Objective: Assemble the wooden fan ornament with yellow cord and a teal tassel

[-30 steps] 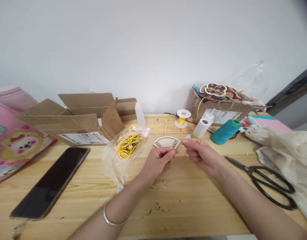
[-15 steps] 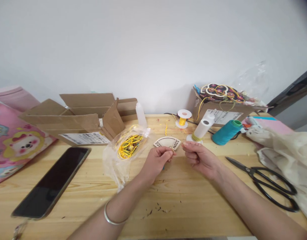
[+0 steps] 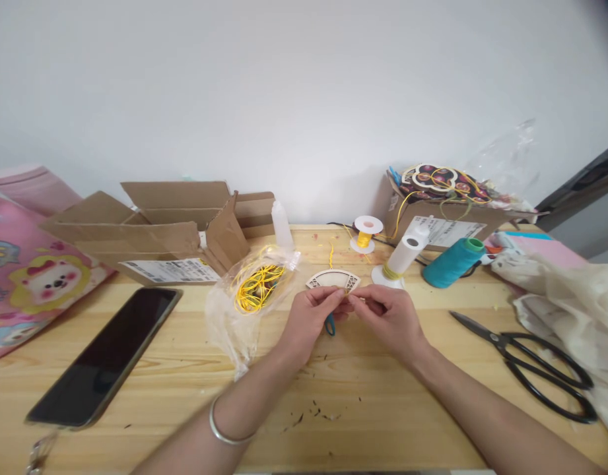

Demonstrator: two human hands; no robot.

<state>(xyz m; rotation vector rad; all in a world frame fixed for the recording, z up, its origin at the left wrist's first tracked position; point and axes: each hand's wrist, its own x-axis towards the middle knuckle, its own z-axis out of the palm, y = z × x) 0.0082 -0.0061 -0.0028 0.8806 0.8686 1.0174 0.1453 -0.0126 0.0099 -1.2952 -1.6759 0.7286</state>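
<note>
A small fan-shaped wooden piece (image 3: 332,276), pale with cut-out lattice at its sides, is in the middle of the head view. From its top edge runs a short twisted yellow cord (image 3: 331,255). My left hand (image 3: 311,316) is closed in a pinch at the piece's lower edge, and the fingers hide that part. Fingertips of my right hand (image 3: 395,320) are pinched together right beside the left ones; whatever they grip is too small to make out. Below the left fingers hangs a teal loop of thread (image 3: 330,325).
Left of the hands lie a plastic bag of yellow cord (image 3: 259,288) and a phone (image 3: 105,356), with an open cardboard box (image 3: 150,241) behind. On the right are black scissors (image 3: 526,356), a teal thread cone (image 3: 452,262), a white spool (image 3: 400,257) and a yellow cord spool (image 3: 366,235).
My right hand has moved left, from a little apart to touching distance of the left fingertips. The teal loop under the left hand shows more fully.
</note>
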